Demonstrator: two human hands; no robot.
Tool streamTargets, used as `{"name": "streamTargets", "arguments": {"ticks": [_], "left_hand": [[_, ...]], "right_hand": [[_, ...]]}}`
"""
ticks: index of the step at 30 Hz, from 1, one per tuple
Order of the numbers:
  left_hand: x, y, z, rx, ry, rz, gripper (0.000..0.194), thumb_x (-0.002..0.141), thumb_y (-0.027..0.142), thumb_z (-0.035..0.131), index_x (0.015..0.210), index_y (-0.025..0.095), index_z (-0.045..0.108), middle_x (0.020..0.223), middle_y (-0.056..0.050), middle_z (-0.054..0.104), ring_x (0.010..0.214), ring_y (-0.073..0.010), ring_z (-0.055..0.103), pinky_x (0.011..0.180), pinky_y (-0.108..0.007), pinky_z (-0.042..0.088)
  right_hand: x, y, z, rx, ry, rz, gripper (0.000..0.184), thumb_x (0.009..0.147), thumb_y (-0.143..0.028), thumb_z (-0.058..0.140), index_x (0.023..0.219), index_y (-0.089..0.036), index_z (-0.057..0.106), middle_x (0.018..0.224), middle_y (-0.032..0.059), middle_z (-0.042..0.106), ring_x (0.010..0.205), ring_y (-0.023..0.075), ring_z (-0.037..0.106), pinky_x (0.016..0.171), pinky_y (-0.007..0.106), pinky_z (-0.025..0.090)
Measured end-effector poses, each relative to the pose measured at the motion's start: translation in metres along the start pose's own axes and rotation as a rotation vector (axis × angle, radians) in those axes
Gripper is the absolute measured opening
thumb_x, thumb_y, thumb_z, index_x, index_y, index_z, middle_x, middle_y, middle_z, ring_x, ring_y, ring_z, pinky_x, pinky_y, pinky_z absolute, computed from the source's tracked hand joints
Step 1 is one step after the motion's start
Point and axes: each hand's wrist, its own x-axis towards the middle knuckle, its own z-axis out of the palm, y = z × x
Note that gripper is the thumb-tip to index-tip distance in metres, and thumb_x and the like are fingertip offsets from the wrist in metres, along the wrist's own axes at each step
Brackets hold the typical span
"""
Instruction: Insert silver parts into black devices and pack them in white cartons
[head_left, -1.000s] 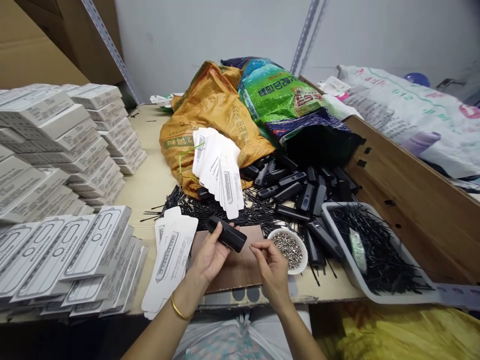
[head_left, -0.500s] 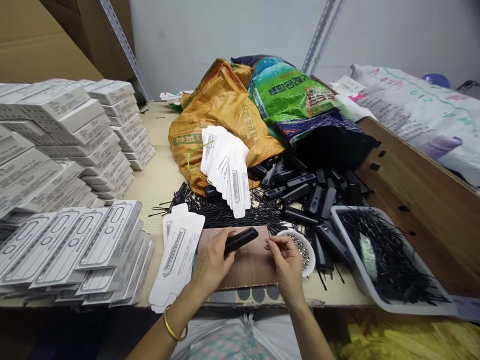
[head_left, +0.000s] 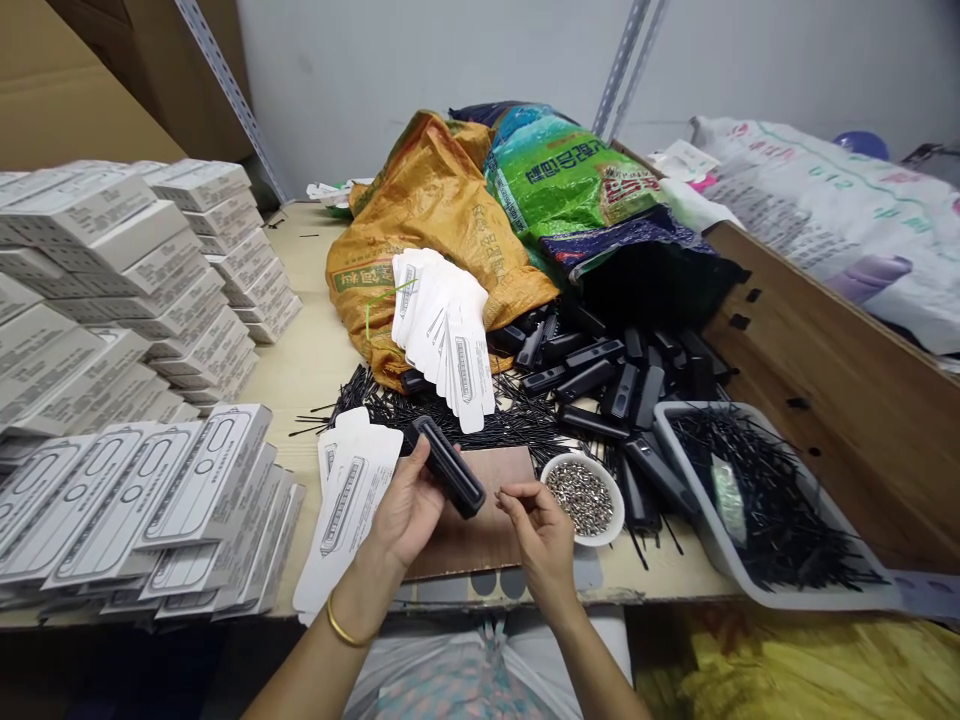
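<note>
My left hand (head_left: 412, 510) is wrapped round a black plastic handle (head_left: 457, 475), thumb on top. A long slot runs along its upturned face, and its near end tilts down to the right. Close to that end, my right hand (head_left: 538, 530) is closed in a pinch; whatever is at the fingertips is too small to make out. Under both hands lies a brown board (head_left: 472, 545). Just right of the right hand, a white bowl (head_left: 616, 520) holds many small metal pieces (head_left: 577, 497).
Flat printed cartons (head_left: 352, 510) lie left of the board, more (head_left: 442, 335) behind it. Stacked boxes (head_left: 202, 480) fill the left. Black handles (head_left: 600, 380) and thin black strips (head_left: 510, 430) are heaped behind, near bags (head_left: 442, 220). A plastic tub (head_left: 757, 585) stands right, beside a cardboard wall (head_left: 847, 410).
My left hand has turned the black handle so its slotted face shows and its near end points down to the right. My right hand has moved left, away from the bowl, still pinched.
</note>
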Motion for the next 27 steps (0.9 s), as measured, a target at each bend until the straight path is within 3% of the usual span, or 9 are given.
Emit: {"name": "streamTargets", "arguments": {"ticks": [3, 8, 14, 17, 22, 25, 27], "left_hand": [[0.000, -0.005, 0.004, -0.138, 0.027, -0.123, 0.012, 0.093, 0.017, 0.051, 0.093, 0.013, 0.062, 0.093, -0.009, 0.070, 0.089, -0.0197, 0.068, 0.085, -0.039, 0.056], [-0.005, -0.010, 0.006, -0.163, 0.051, -0.179, 0.021, 0.097, 0.015, 0.043, 0.090, 0.011, 0.062, 0.092, -0.011, 0.071, 0.087, -0.0197, 0.070, 0.082, -0.038, 0.058], [-0.006, -0.013, 0.005, -0.132, 0.048, -0.116, 0.016, 0.096, 0.014, 0.043, 0.095, 0.013, 0.060, 0.094, -0.010, 0.071, 0.090, -0.0190, 0.070, 0.085, -0.038, 0.058], [-0.004, -0.016, 0.005, -0.086, 0.003, -0.023, 0.012, 0.095, 0.014, 0.048, 0.101, 0.017, 0.058, 0.098, -0.008, 0.070, 0.094, -0.0197, 0.069, 0.084, -0.038, 0.058], [-0.020, -0.006, 0.001, 0.043, -0.101, 0.089, 0.025, 0.087, 0.021, 0.063, 0.111, 0.021, 0.055, 0.104, -0.006, 0.068, 0.100, -0.0211, 0.067, 0.092, -0.042, 0.053], [-0.034, -0.004, -0.011, 0.335, -0.283, 0.321, 0.034, 0.080, 0.032, 0.070, 0.110, 0.024, 0.057, 0.113, -0.006, 0.066, 0.109, -0.0241, 0.062, 0.100, -0.044, 0.048], [-0.030, -0.016, -0.019, 0.641, -0.418, 0.479, 0.033, 0.075, 0.034, 0.074, 0.103, 0.023, 0.059, 0.109, -0.006, 0.068, 0.109, -0.0253, 0.062, 0.100, -0.042, 0.046]], "right_hand": [[-0.004, 0.000, 0.002, -0.101, 0.011, -0.119, 0.010, 0.089, -0.028, 0.058, 0.087, -0.020, 0.064, 0.082, 0.0018, 0.064, 0.080, 0.0159, 0.061, 0.074, 0.029, 0.049], [-0.004, -0.001, 0.004, -0.263, 0.018, -0.320, 0.009, 0.091, -0.019, 0.052, 0.088, -0.022, 0.060, 0.083, 0.0014, 0.062, 0.079, 0.0154, 0.060, 0.072, 0.028, 0.047], [-0.001, -0.001, 0.004, -0.379, 0.028, -0.447, 0.013, 0.092, -0.016, 0.049, 0.087, -0.023, 0.059, 0.083, 0.0027, 0.063, 0.079, 0.0171, 0.060, 0.072, 0.030, 0.047], [0.000, 0.000, 0.006, -0.330, 0.011, -0.397, 0.012, 0.090, -0.016, 0.051, 0.085, -0.023, 0.059, 0.082, 0.0018, 0.063, 0.079, 0.0165, 0.060, 0.072, 0.029, 0.047], [-0.001, 0.004, 0.007, -0.086, -0.047, -0.131, 0.005, 0.087, -0.024, 0.057, 0.083, -0.022, 0.059, 0.081, 0.0014, 0.062, 0.077, 0.0162, 0.060, 0.069, 0.027, 0.047], [0.002, 0.006, -0.007, 0.057, -0.043, -0.056, 0.014, 0.081, -0.031, 0.065, 0.091, -0.022, 0.060, 0.082, 0.0012, 0.063, 0.077, 0.0164, 0.060, 0.069, 0.027, 0.048], [0.007, 0.004, -0.021, 0.062, 0.050, -0.047, 0.020, 0.080, -0.034, 0.067, 0.094, -0.021, 0.059, 0.083, 0.0017, 0.063, 0.077, 0.0166, 0.060, 0.070, 0.028, 0.047]]}}
